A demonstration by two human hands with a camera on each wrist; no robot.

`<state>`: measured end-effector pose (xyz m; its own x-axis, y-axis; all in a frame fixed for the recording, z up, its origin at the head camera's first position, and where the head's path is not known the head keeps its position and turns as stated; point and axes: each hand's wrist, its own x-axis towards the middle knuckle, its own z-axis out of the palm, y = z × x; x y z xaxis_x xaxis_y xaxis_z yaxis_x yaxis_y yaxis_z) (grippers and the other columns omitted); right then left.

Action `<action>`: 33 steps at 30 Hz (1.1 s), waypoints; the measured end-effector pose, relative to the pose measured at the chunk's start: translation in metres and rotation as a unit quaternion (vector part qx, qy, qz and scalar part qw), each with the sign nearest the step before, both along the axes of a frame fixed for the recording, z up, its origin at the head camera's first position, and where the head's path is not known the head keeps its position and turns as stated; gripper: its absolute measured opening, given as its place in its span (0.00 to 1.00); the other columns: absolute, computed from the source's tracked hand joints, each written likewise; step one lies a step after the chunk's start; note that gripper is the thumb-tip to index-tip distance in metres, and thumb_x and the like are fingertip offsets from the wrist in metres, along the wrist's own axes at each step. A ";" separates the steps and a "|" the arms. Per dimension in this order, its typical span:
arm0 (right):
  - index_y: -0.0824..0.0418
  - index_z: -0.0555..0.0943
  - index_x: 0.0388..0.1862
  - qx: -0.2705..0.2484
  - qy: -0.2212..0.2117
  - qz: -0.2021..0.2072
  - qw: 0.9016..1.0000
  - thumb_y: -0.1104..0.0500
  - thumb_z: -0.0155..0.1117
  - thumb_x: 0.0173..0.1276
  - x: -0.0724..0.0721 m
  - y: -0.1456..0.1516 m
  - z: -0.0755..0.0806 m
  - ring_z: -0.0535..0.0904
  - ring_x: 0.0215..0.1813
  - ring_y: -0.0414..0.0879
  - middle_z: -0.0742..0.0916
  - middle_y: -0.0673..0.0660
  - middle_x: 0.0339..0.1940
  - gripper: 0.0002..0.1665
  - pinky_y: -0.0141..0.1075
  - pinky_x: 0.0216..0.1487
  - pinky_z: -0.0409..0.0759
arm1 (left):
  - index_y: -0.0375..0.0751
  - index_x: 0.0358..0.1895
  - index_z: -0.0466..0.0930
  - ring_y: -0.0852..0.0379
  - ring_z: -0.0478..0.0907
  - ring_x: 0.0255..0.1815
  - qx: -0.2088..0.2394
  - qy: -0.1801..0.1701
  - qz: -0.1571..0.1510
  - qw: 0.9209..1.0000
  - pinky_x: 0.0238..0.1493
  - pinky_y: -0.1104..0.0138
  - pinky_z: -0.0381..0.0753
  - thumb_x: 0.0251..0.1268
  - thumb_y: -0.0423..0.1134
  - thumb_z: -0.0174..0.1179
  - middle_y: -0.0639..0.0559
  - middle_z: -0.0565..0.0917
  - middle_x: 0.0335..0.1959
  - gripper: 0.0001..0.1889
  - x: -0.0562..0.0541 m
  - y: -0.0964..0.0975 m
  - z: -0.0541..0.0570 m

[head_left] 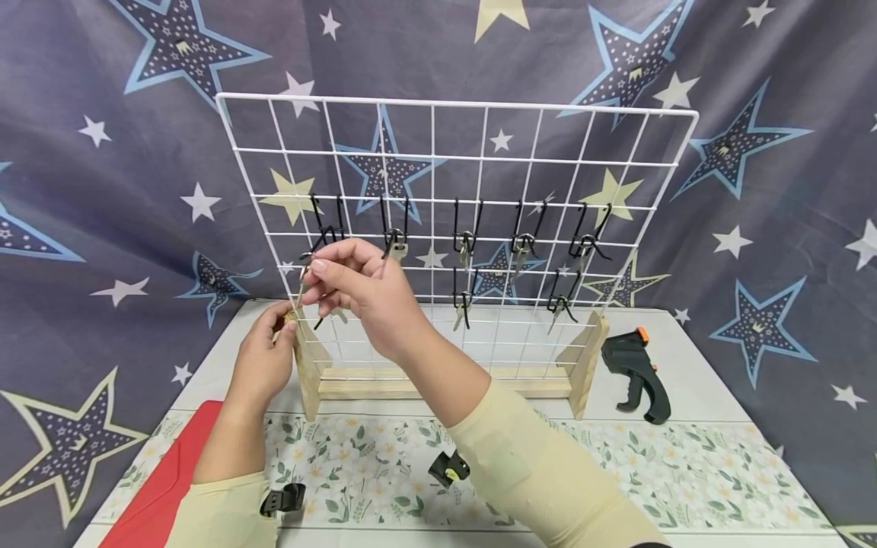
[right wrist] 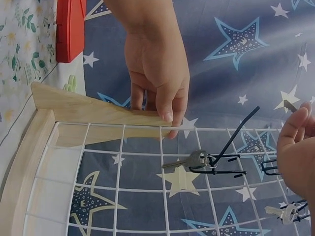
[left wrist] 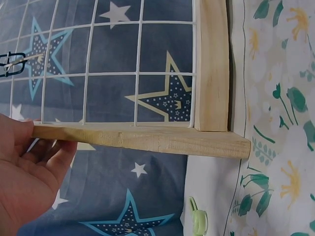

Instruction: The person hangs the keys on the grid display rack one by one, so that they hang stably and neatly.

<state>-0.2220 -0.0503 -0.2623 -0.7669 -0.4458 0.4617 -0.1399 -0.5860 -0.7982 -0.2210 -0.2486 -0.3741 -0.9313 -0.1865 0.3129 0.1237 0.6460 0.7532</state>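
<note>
A white wire grid rack point(head_left: 459, 103) stands in wooden side supports point(head_left: 581, 373). My left hand point(head_left: 263, 358) grips the upper end of the left wooden support point(left wrist: 147, 140), thumb on one side and fingers on the other. My right hand point(head_left: 366, 293) is in front of the rack's left part, pinching a small key point(right wrist: 290, 105) between thumb and fingertips. Close by it is a black hook point(head_left: 327, 228), partly covered by the hand. More keys hang from black hooks on the grid, among them one key point(right wrist: 194, 160) low on the left side.
A red case point(head_left: 167, 472) lies at the front left. To the right of the rack is a black clamp with orange tips point(head_left: 637, 373). A small black object point(head_left: 448, 468) sits on the floral cloth point(head_left: 370, 472). Star-patterned fabric point(head_left: 452, 46) hangs behind.
</note>
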 end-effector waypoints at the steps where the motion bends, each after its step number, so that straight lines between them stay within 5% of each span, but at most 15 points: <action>1: 0.61 0.79 0.37 0.002 -0.001 -0.005 1.000 0.72 0.56 0.70 -0.001 0.000 0.000 0.84 0.28 0.42 0.85 0.55 0.29 0.08 0.31 0.28 0.81 | 0.41 0.71 0.65 0.38 0.65 0.70 0.002 0.000 0.000 1.000 0.67 0.42 0.66 0.80 0.41 0.42 0.35 0.71 0.67 0.22 0.000 0.000 0.000; 21: 0.67 0.77 0.42 0.025 -0.032 -0.056 0.998 0.67 0.57 0.72 -0.015 -0.002 0.001 0.84 0.28 0.43 0.84 0.53 0.28 0.03 0.33 0.27 0.80 | 0.44 0.69 0.68 0.41 0.67 0.69 0.014 0.014 -0.008 1.000 0.67 0.43 0.67 0.79 0.40 0.43 0.37 0.73 0.66 0.20 -0.002 0.000 -0.002; 33: 0.64 0.79 0.39 -0.004 -0.071 -0.104 0.992 0.66 0.60 0.70 -0.022 -0.008 0.003 0.85 0.25 0.42 0.86 0.54 0.26 0.02 0.31 0.22 0.80 | 0.44 0.69 0.68 0.40 0.67 0.69 0.017 0.011 -0.006 1.000 0.67 0.42 0.67 0.79 0.40 0.43 0.37 0.72 0.66 0.20 -0.001 0.000 -0.002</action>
